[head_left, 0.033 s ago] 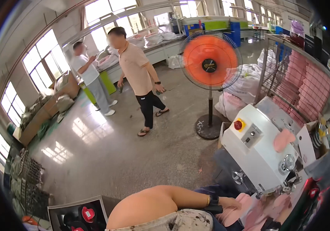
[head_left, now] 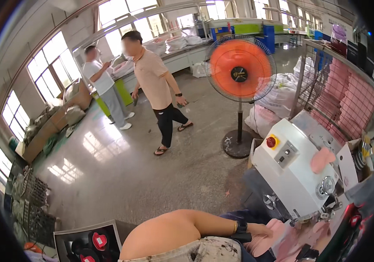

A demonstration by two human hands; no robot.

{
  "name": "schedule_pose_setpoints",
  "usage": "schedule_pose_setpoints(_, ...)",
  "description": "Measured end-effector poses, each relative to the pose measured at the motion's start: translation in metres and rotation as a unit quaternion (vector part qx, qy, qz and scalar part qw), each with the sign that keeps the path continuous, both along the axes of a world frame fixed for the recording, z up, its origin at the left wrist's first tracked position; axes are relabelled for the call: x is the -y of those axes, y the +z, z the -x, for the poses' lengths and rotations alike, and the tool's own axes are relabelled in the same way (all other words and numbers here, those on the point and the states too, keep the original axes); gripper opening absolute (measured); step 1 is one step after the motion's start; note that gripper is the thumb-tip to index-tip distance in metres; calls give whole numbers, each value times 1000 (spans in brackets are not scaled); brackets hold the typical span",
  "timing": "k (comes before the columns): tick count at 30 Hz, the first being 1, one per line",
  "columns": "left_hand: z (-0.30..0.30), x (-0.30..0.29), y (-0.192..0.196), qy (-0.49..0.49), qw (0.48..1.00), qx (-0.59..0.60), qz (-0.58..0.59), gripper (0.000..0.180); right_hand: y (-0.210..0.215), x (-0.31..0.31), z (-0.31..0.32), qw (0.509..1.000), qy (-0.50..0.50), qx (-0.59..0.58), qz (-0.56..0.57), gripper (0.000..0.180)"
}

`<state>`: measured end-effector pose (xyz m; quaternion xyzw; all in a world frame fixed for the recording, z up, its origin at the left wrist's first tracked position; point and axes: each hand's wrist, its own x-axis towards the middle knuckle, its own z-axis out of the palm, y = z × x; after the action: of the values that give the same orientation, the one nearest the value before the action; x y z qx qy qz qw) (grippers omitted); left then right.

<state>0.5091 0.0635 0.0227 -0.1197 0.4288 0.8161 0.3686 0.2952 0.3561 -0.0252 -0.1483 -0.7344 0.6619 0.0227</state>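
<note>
My left arm reaches across the lower edge of the head view, with a dark band and a black device at the wrist. My left hand (head_left: 260, 229) is closed over a fanned stack of thin pink insoles (head_left: 256, 246); its thumb side is partly hidden. More pink insole-shaped pieces (head_left: 276, 226) lie just beyond the fingertips. Close to the right stands a white machine (head_left: 291, 174) with a red-and-yellow knob and a metal handwheel. One pink insole (head_left: 322, 160) rests on its top. My right hand does not show.
An orange-bladed floor fan (head_left: 239, 72) stands ahead. Behind the machine is a wire cage (head_left: 326, 83) with pink stacks, beside white sacks (head_left: 278, 89). A person in a striped shirt (head_left: 152, 78) walks ahead; another (head_left: 99, 81) stands farther back. A box (head_left: 115, 238) is at lower left.
The picture has shifted very slightly. The walking person's near foot is a little farther left. My left hand stays on the pink insoles.
</note>
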Motion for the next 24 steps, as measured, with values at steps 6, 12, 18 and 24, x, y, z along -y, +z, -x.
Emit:
schedule_pose_setpoints(6,-4,6,-15,-4,997,27,71,24,-4,-65,10,987,-66,22,145,38)
schedule_pose_setpoints(12,20,6,-6,-129,949,-255,131,29,13,-284,-99,952,-296,-75,-10,39)
schedule_pose_setpoints(18,53,-19,3,-96,995,18,35,35,-7,-403,-321,799,-541,40,-259,37)
schedule_pose_setpoints(24,57,-51,-14,-153,985,57,47,42,10,-406,-456,678,-639,175,-317,41)
